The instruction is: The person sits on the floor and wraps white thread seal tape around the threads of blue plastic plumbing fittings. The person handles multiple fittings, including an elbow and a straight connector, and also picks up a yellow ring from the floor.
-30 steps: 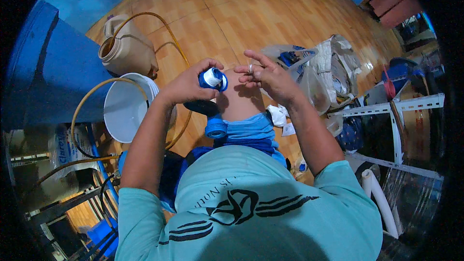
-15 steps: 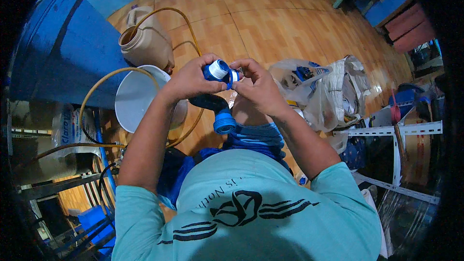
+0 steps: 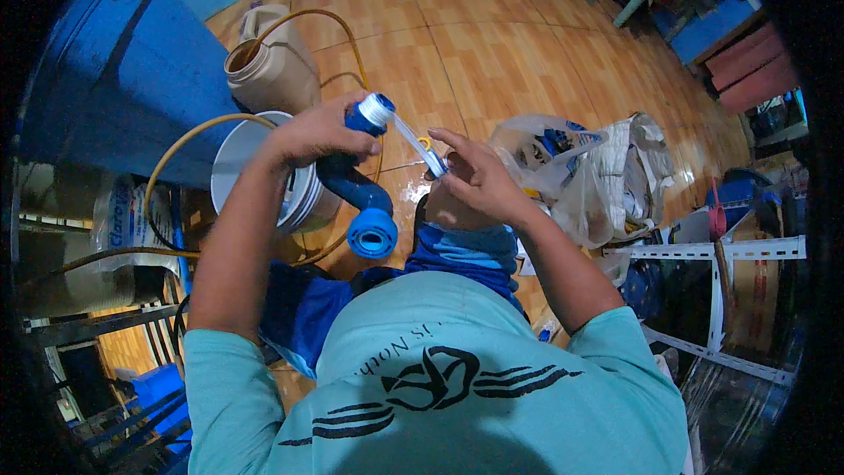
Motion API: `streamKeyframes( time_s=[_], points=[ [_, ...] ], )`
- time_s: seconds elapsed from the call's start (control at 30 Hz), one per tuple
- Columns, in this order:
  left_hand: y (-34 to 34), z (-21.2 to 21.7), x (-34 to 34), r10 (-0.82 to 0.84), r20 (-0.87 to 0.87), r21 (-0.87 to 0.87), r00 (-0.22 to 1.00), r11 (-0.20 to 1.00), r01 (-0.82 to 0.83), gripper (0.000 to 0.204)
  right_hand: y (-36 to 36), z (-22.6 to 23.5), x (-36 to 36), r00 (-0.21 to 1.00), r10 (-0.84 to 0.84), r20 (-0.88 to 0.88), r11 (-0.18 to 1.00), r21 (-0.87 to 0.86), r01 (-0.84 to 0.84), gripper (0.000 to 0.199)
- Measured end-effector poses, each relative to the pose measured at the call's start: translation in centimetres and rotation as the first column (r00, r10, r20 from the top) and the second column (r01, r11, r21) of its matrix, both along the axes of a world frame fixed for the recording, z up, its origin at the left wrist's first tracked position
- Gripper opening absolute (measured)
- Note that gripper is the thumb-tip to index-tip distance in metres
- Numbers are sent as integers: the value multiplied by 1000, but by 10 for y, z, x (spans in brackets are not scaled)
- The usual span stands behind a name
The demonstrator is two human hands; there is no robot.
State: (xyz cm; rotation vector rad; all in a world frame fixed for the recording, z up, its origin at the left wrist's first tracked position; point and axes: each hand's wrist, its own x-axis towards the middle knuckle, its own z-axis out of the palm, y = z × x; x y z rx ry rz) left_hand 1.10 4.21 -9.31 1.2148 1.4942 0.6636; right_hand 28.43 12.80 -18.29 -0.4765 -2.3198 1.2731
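Observation:
My left hand is wrapped round a curved blue pipe fitting. Its upper threaded end is covered in white thread seal tape, and its lower end is a lighter blue ribbed collar with an opening. A strip of tape runs taut from that threaded end to a small blue-and-white tape spool. Between thumb and fingers my right hand grips the spool, just above my knee. A small yellow ring shows beside the spool; whether it belongs to it I cannot tell.
Left of my arms stand a white bucket and a beige jerrycan, with a yellowish hose looping round them. Filled plastic bags and a white sack sit at the right, near a white metal rack.
My hands have moved apart, drawing a length of tape out between fitting and spool. The fitting has shifted left and tilted, its collar turned more toward me.

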Motion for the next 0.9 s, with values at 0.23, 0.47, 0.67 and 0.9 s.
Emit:
streamKeyframes(
  time_s=[0.23, 0.47, 0.67, 0.9],
  points=[
    [3, 20, -17, 28, -49, 11, 998, 1000, -27, 48, -9, 7, 6, 995, 97, -33, 945, -310, -103, 72],
    [2, 27, -30, 104, -128, 48, 986, 994, -98, 54, -26, 17, 17, 989, 145, 35, 903, -412, -118, 74],
    [6, 19, -36, 140, -283, 135, 949, 985, -105, 52, -66, 50, 20, 960, 205, -190, 910, -324, -258, 59],
    [-15, 44, 6, 95, -549, 320, 830, 942, 104, 49, 34, 182, -86, 890, 232, -393, 948, -111, -297, 41]
  ],
)
